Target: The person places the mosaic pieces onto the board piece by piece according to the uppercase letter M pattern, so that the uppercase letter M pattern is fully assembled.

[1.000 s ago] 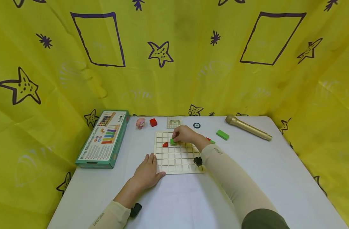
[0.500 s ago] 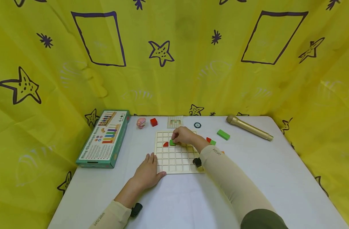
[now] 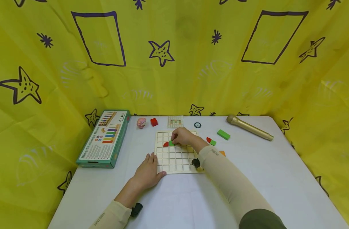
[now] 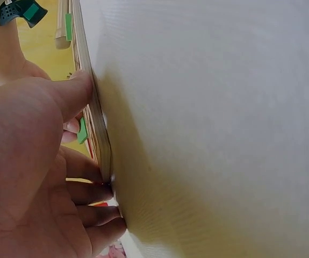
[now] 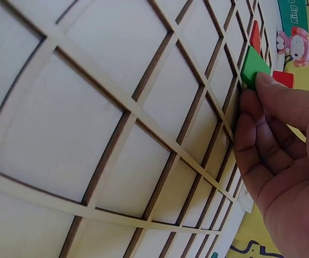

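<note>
Grid board [image 3: 175,161] was cream, pale ribs with brown edges making squares. Held tile [image 3: 171,143] was plain green, quarter-round piece [image 3: 166,144] plain red. Small wedge [image 3: 209,139] was red, small tile [image 3: 212,143] green, long block [image 3: 223,134] green, cube [image 3: 154,122] red, part-covered piece [image 3: 222,154] orange. Figurine [image 3: 141,123] was mostly pink, card [image 3: 175,122] cream and gridded, mic [image 3: 250,128] gold. Box [image 3: 115,156] was teal, white printed face, multicoloured bars. Tablecloth [image 3: 180,200] was white. Curtain [image 3: 183,86] was yellow with purple-outlined, dotted starfish. Right sleeve [image 3: 228,181] was beige with dark lettering.
</note>
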Demonstrator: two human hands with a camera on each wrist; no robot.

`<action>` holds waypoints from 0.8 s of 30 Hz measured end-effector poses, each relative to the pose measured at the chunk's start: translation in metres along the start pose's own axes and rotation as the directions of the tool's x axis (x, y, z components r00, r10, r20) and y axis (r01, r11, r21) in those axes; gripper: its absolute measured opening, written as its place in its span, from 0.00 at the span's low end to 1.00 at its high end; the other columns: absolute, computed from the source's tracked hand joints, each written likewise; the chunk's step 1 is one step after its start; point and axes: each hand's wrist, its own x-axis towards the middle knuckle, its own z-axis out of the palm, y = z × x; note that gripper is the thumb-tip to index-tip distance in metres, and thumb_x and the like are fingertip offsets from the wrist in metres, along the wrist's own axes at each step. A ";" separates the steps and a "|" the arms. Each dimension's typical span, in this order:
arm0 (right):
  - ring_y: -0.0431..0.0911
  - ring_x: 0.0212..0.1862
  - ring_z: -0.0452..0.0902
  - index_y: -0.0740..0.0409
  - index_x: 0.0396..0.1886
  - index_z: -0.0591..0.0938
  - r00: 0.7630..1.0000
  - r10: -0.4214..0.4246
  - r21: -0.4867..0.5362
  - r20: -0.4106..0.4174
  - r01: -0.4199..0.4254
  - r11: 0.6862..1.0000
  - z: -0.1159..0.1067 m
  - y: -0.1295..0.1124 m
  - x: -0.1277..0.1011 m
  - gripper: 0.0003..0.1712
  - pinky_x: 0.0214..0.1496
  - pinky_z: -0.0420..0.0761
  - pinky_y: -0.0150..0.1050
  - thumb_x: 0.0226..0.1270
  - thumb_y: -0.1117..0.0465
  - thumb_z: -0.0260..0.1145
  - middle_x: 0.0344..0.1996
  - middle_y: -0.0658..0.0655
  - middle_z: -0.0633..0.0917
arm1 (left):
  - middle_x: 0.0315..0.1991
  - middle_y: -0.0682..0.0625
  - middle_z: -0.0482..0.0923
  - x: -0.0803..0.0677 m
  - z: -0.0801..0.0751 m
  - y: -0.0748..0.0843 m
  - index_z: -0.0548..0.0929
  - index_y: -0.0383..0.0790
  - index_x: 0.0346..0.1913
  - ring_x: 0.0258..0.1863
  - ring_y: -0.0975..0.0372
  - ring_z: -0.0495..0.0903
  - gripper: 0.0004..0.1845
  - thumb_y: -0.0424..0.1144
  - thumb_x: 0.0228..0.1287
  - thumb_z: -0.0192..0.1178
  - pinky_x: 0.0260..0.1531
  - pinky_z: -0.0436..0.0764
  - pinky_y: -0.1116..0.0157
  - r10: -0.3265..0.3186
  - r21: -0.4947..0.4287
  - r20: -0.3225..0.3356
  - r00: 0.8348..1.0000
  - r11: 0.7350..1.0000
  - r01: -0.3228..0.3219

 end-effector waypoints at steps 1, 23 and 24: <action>0.44 0.33 0.76 0.56 0.32 0.85 1.000 -0.003 -0.009 -0.002 0.003 1.000 0.001 0.000 0.000 0.04 0.36 0.77 0.35 0.67 0.64 0.72 0.30 0.50 0.84 | 0.74 0.28 0.56 0.000 0.000 0.000 0.60 0.19 0.72 0.75 0.37 0.54 0.48 0.59 0.69 0.61 0.71 0.62 0.48 -0.002 0.000 0.001 1.000 1.000 0.002; 0.43 0.36 0.78 0.60 0.35 0.87 1.000 0.014 -0.071 -0.017 -0.016 0.997 0.005 -0.003 -0.002 0.04 0.43 0.79 0.37 0.66 0.63 0.72 0.32 0.49 0.85 | 0.74 0.27 0.57 0.001 0.000 0.000 0.60 0.18 0.72 0.74 0.37 0.55 0.48 0.59 0.69 0.60 0.71 0.61 0.49 0.010 0.022 -0.005 1.000 1.000 -0.010; 0.43 0.36 0.78 0.59 0.36 0.87 1.000 0.016 -0.073 -0.019 -0.018 0.997 0.006 -0.003 -0.002 0.04 0.43 0.79 0.37 0.66 0.62 0.72 0.32 0.49 0.85 | 0.74 0.27 0.57 0.001 0.000 0.000 0.60 0.18 0.72 0.74 0.37 0.55 0.48 0.59 0.69 0.60 0.71 0.61 0.48 0.009 0.022 -0.003 1.000 1.000 -0.009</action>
